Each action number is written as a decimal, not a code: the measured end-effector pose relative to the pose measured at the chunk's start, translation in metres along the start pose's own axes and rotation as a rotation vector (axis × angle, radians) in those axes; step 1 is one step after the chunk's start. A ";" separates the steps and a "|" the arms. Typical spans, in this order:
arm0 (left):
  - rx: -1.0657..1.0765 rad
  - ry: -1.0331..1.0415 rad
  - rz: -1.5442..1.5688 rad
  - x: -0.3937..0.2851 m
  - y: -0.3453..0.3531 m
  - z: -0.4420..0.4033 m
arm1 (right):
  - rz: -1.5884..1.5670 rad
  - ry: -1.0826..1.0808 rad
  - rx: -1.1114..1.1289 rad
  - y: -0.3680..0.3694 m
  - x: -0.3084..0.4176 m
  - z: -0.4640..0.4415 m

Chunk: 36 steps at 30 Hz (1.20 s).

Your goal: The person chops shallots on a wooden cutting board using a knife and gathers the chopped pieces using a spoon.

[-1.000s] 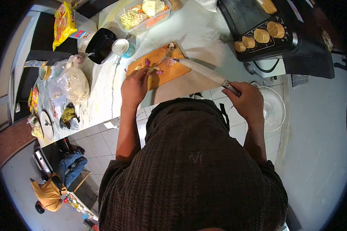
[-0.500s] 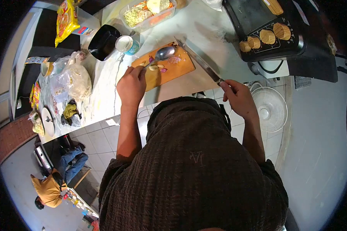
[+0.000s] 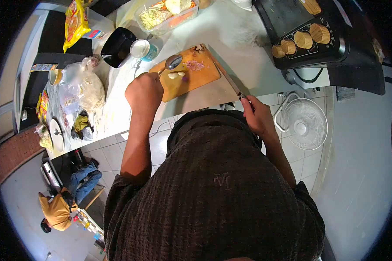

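My left hand (image 3: 144, 93) is closed around the handle of a metal spoon (image 3: 174, 62), whose bowl is over the left part of an orange cutting board (image 3: 200, 82). My right hand (image 3: 257, 114) grips a knife (image 3: 229, 79) by its handle; the blade slants along the board's right edge. Pale peeled cloves (image 3: 173, 75), which look like garlic, lie on the board beside a small purple piece (image 3: 185, 79). Behind them is a patch of chopped pinkish-purple bits (image 3: 194, 65). Brownish scraps (image 3: 199, 48) are at the board's far corner.
A white-lidded jar (image 3: 140, 49) and a black bowl (image 3: 118, 47) stand left of the board. Behind is a tub of shredded vegetables (image 3: 161, 17). A black appliance with wooden knobs (image 3: 304, 40) sits at right, above a floor fan (image 3: 301, 124). Another person (image 3: 59, 211) is at lower left.
The spoon has moved left, off the chopped bits. My right hand and the knife have shifted left and nearer to me, bringing the blade close to the board's edge.
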<state>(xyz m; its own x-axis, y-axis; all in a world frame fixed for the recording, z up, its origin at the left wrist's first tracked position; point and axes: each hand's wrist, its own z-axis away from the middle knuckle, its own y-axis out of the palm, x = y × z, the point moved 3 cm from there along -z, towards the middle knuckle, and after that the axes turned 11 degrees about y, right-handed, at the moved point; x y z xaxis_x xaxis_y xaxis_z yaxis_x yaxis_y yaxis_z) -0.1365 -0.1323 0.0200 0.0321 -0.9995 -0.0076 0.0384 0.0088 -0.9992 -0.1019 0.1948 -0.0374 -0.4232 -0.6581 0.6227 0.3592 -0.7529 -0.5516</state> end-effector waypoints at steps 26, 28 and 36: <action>0.006 -0.030 0.002 -0.006 -0.005 0.014 | 0.008 -0.243 -0.051 0.034 0.001 -0.002; 0.050 -0.015 -0.034 -0.007 -0.007 0.011 | 0.003 -0.259 -0.081 0.034 0.001 -0.002; 0.232 0.008 -0.027 -0.006 -0.012 -0.002 | -0.001 -0.281 -0.070 0.042 -0.004 0.000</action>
<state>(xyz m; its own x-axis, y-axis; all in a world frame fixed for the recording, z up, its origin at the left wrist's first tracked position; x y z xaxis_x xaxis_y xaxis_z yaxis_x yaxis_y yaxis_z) -0.1388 -0.1267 0.0317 0.0206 -0.9996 0.0178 0.2677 -0.0117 -0.9634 -0.0848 0.1663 -0.0630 -0.1731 -0.6416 0.7472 0.2966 -0.7574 -0.5817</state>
